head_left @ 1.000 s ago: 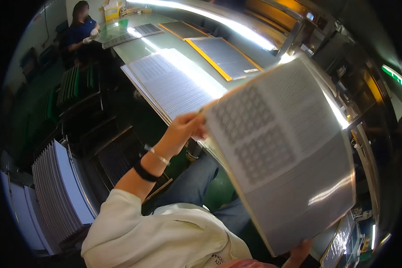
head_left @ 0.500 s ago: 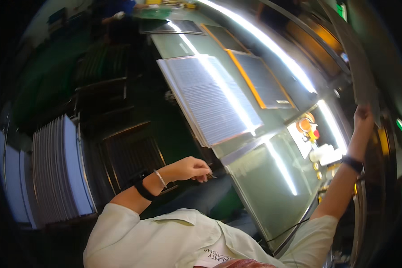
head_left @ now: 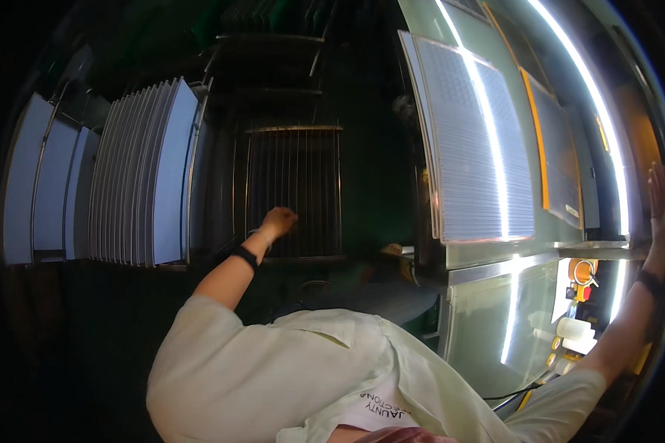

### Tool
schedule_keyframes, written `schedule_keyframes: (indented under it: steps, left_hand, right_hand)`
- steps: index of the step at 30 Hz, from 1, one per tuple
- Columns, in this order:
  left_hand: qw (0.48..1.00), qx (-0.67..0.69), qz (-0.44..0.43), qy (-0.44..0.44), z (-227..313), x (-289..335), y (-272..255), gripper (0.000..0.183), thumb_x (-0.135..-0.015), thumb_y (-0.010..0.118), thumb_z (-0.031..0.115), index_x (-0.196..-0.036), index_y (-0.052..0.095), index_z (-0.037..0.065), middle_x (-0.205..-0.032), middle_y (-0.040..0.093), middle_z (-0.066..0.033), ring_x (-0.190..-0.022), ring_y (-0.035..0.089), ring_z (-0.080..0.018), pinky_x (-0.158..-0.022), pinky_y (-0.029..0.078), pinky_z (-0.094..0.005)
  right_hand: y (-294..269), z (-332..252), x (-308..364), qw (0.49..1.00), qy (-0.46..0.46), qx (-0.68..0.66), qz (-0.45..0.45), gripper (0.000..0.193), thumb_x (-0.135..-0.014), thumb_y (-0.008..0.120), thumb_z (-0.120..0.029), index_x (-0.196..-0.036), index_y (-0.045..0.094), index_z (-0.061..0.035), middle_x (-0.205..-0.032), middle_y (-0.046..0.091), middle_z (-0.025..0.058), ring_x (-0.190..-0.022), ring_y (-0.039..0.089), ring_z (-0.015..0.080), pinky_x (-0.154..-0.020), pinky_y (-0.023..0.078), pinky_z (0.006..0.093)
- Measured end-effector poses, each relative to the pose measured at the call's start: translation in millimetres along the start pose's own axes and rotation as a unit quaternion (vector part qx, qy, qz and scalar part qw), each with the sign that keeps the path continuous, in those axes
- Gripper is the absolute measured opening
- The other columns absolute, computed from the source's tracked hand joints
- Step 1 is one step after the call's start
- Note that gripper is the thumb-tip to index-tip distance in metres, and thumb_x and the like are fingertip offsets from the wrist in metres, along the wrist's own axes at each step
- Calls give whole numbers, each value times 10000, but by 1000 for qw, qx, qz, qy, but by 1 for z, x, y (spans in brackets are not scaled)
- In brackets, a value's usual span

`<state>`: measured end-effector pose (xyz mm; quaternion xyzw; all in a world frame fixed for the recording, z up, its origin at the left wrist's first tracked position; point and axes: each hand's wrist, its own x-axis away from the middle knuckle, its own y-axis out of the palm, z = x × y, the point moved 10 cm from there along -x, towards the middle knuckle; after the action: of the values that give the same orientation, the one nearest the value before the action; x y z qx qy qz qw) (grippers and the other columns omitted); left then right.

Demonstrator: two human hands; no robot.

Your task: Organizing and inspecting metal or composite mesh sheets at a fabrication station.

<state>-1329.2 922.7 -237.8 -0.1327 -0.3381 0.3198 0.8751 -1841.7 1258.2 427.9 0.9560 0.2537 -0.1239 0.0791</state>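
Note:
My left hand [head_left: 279,220] is held out over a dark slotted rack [head_left: 294,131], its fingers curled closed. Whatever they may hold is too dark and small to make out. At the far right rim of the view my right hand [head_left: 657,198] is raised with its fingers stretched out, beside a dark curved edge; whether it touches that edge I cannot tell. On the bench left of that arm lies a stack of pale finely lined panels [head_left: 473,148]. Nearer to me is a glossy greenish bench top [head_left: 480,310].
To the left stands a rack of upright white panels [head_left: 133,177], with more pale boards [head_left: 26,184] beyond. An orange-edged frame [head_left: 554,148] lies behind the panel stack. White rolls [head_left: 575,329] and an orange tape roll [head_left: 584,272] sit by my right forearm. A bright light strip runs above.
My view has swung left, so the bench now sits farther right. My right hand no longer grips the sheet it held and has its fingers extended. My left hand is now over the dark rack.

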Motion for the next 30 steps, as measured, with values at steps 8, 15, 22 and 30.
schedule_keyframes:
  steps: [8, 15, 22, 30]
  left_hand:
    - [981, -167, 75, -58, 0, -121, 87, 291, -808, 553, 291, -878, 655, 28, -939, 628, -194, -916, 603, -327, -772, 488, -415]
    - [950, -287, 23, -122, 6, -154, 109, 292, -841, 497, 235, -952, 636, 3, -1001, 613, -207, -940, 605, -313, -788, 500, -384]
    - [957, -258, 85, -100, 36, -137, 90, 241, -798, 509, 201, -852, 670, 30, -932, 640, -171, -877, 621, -332, -757, 514, -380]
    - [933, -43, 228, 276, 215, 41, -108, 241, -730, 560, 167, -601, 535, -36, -532, 481, -203, -461, 521, -298, -463, 378, -372]
  right_hand:
    - [-4, 169, 253, 905, 163, 383, -86, 290, -919, 445, -218, -945, 588, 33, -664, 598, 115, -613, 573, 160, -600, 465, 271]
    - [-73, 129, 393, 854, 320, 355, 205, 298, -912, 460, -151, -1114, 504, 64, -872, 603, 140, -790, 573, 208, -769, 476, 338]
    - [-80, 133, 439, 886, 320, 285, 179, 322, -935, 427, -148, -1172, 461, 66, -914, 596, 144, -841, 570, 210, -768, 477, 337]
    - [32, 198, 442, 933, 296, 191, 71, 291, -903, 467, -170, -1040, 562, 68, -736, 618, 143, -662, 606, 203, -657, 482, 307]
